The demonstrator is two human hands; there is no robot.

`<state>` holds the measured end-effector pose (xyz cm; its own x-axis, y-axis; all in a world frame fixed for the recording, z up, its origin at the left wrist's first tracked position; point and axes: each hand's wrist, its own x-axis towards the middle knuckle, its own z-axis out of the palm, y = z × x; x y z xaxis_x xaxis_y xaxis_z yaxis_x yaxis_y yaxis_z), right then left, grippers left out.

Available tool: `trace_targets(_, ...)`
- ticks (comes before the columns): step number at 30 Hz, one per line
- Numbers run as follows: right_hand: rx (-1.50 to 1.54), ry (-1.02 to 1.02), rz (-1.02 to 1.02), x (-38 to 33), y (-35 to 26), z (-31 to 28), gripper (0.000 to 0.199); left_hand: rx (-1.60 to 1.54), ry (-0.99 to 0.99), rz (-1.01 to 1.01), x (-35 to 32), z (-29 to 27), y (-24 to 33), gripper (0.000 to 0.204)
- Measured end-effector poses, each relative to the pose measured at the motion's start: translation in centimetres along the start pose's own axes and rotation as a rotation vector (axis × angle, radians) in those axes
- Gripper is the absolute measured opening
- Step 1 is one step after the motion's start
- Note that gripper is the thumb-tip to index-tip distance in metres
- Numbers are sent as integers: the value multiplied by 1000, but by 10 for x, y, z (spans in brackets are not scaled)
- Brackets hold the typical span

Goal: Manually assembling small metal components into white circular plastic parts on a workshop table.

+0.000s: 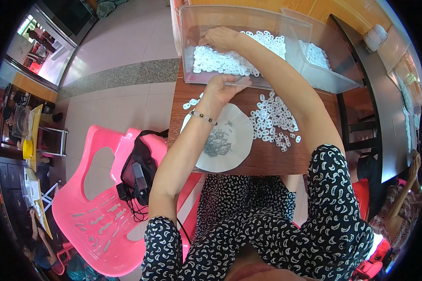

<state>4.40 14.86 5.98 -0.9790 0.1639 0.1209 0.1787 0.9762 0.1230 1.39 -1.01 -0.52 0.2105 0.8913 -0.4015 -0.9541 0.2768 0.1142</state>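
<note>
My right hand [221, 38] reaches over the near wall into a clear plastic box [188, 70]. Its fingers are bent and close together at the left end of a heap of small white two-hole pieces [229, 63]; whatever they hold is hidden. Palm turned up, my left hand [225, 89] touches the lower near edge of the box with its fingers stretched out. Below that wrist, partly behind my left forearm, is a round white dish [239, 147] holding many small grey metal-looking pieces [218, 143]. Loose white pieces [272, 117] lie right of the dish.
The brown table [262, 164] carries all this, with a few white pieces [187, 106] at its left edge. Another clear compartment [316, 56] holds more white pieces. A pink chair [86, 206] stands left, bearing a black bag [138, 173]. Another person's arm [405, 192] shows far right.
</note>
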Motion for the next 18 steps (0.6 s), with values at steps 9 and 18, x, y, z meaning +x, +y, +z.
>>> trace_targets(9, -18, 28, -4, -3, -1, 6, 35, 37, -16, 34, 2, 2, -3, 38)
trace_targets(18, -9, 1, 29, -2, -6, 7, 38, 12, -62, -3, 6, -3, 4, 40)
